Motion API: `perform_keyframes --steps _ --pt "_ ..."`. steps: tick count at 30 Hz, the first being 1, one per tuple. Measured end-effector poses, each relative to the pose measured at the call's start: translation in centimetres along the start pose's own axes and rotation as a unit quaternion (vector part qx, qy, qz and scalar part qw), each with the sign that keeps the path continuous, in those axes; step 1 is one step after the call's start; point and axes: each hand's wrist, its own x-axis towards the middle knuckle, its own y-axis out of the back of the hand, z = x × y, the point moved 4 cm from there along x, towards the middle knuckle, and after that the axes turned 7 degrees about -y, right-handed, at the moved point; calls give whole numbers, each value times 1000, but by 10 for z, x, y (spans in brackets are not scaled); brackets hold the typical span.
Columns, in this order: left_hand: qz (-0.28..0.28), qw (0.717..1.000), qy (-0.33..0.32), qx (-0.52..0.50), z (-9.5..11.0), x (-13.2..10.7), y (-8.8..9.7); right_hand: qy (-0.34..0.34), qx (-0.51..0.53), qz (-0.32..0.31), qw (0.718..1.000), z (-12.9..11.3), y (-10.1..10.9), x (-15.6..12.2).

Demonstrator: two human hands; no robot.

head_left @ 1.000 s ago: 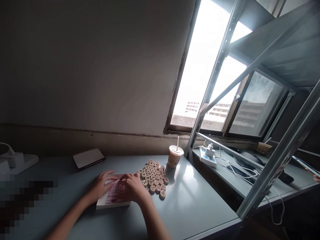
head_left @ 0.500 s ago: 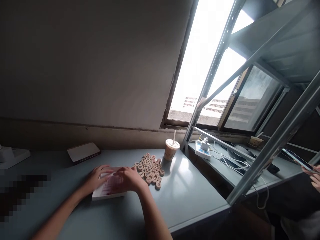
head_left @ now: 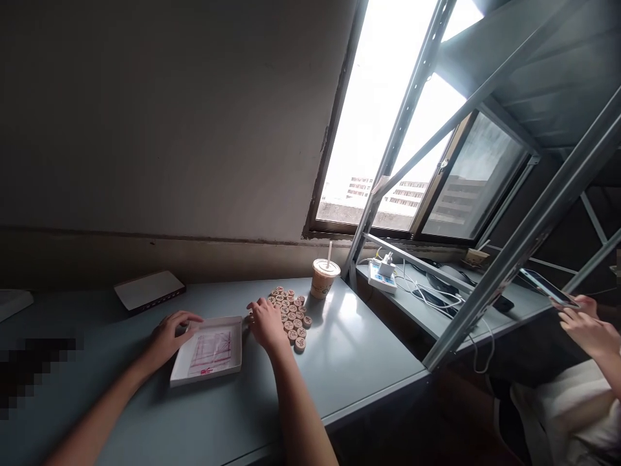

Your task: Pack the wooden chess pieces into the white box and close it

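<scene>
A shallow white box (head_left: 213,346) with pink-red grid lines printed on its inside floor lies on the grey desk. My left hand (head_left: 169,333) rests at its far left corner, thumb and index finger apart around the rim. To the right of the box, my right hand (head_left: 268,321) is over the left side of a cluster of round wooden Chinese chess pieces (head_left: 292,317). Its fingers are bent and a little spread, and some pieces are hidden beneath it. Whether the fingertips touch a piece is hard to tell.
A lidded drink cup (head_left: 324,279) with a straw stands behind the pieces. The box lid (head_left: 149,291) lies at the back left. Right of the metal post are a power strip (head_left: 382,275) and cables. At far right another person's hands (head_left: 585,323) hold a phone (head_left: 548,288).
My right hand has moved right, off the box and onto the chess pieces. My left hand has shifted to the box's left rim, so the printed floor now shows. The camera view has turned slightly.
</scene>
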Motion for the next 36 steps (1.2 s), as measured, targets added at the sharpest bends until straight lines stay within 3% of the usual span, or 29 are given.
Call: perform_keyframes --steps 7,16,19,21,23,26,28,36 --pt "31 997 55 -44 9 -5 0 -5 -46 21 999 1 0 1" --pt "-39 996 54 -57 35 -3 7 -42 5 -31 999 11 9 4" --pt "-50 996 53 -58 39 -4 7 -54 46 -10 997 14 22 5" --pt "-61 995 47 -66 42 -4 5 -31 86 1 996 6 28 4" --pt "-79 992 48 -82 45 -4 2 35 129 -13 991 -12 27 0" --pt "-119 981 52 -144 49 -4 -4 137 147 -59 978 -44 15 -9" --pt "-136 970 52 -193 53 -5 -7 160 116 -73 978 -58 6 -14" --pt "-157 969 47 -183 64 -9 -3 195 104 -64 973 -54 6 -14"
